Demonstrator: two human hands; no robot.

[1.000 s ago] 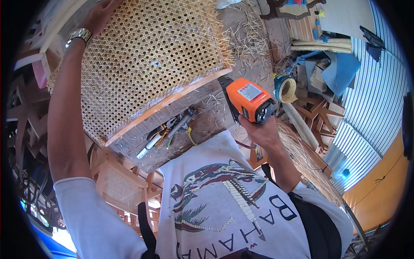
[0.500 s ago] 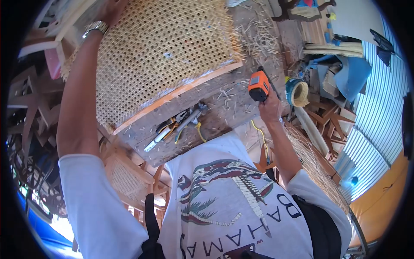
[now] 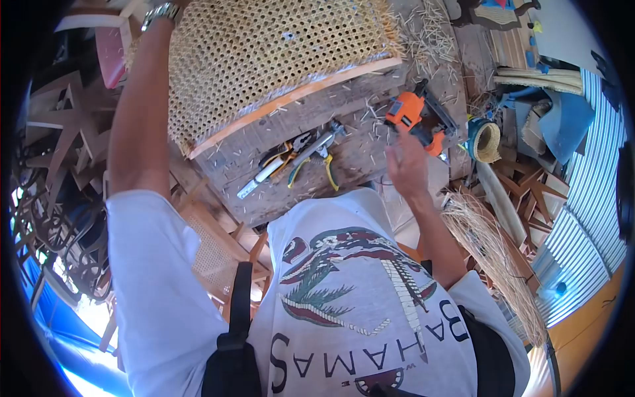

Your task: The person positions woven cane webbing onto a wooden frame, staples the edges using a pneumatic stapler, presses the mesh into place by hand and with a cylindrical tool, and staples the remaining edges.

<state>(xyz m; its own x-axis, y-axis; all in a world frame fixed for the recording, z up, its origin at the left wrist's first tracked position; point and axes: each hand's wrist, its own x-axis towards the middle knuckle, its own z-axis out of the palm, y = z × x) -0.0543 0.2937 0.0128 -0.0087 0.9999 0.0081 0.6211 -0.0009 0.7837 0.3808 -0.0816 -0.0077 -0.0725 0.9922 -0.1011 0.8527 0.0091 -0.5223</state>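
Orange power tool (image 3: 405, 110) — one, lying on the wooden bench (image 3: 357, 165), to the right of the cane panel (image 3: 284, 59). Right hand (image 3: 409, 165): fingers loosely extended at the tool, not wrapped round its grip; whether the fingertips touched it was hard to tell. Left hand: past the top edge, its hold unknown; one wristwatch (image 3: 161, 13) marked the wrist. Step in hand, by judgement: the tool at the point of release or pickup; the next move called for it to lie steady, fingers clear of its nose. Cane panel: one, its single visible wooden rail (image 3: 297, 104) facing the person. Yellow-handled pliers (image 3: 332, 173): one. Orange-and-black-handled pliers (image 3: 273, 156): one. Hammer (image 3: 312, 149): one. White-handled item (image 3: 259, 180): one. Loose pale sticks (image 3: 430, 40) — many, past counting.
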